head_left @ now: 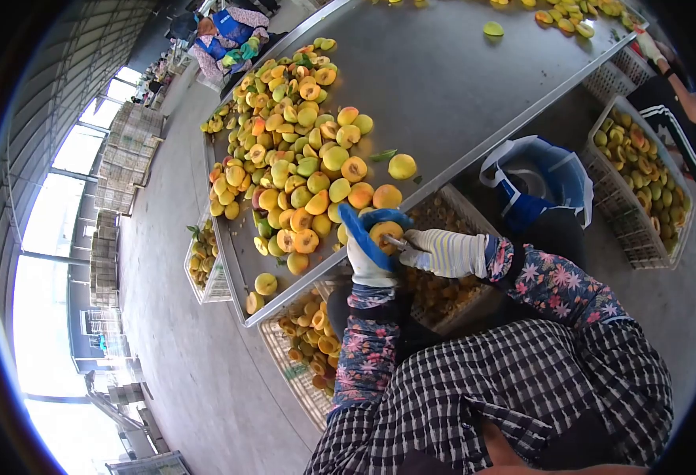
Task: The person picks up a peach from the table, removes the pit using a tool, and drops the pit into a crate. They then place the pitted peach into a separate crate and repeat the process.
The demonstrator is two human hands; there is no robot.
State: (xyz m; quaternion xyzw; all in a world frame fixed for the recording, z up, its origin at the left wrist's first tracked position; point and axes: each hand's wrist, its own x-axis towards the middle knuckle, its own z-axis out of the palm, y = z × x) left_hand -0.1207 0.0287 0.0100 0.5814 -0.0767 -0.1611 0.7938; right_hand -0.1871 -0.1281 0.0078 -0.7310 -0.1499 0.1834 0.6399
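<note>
My left hand (370, 245), in a white and blue glove, holds a cut peach half (385, 235) with its cut face up. My right hand (441, 252), in a striped white glove, is closed around a small metal tool (396, 241) whose tip touches the fruit's centre. Both hands are over the near edge of the metal table (443, 71). Just beyond them lies a heap of yellow-green peaches (300, 150), some whole, some halved with brown centres.
Below the table edge are a crate of peach halves (312, 340) and a crate of brownish pieces (443, 297). A blue bucket (549, 178) and a full crate (641, 178) are at the right. Co-workers (233, 39) (672, 95) are across and at the right.
</note>
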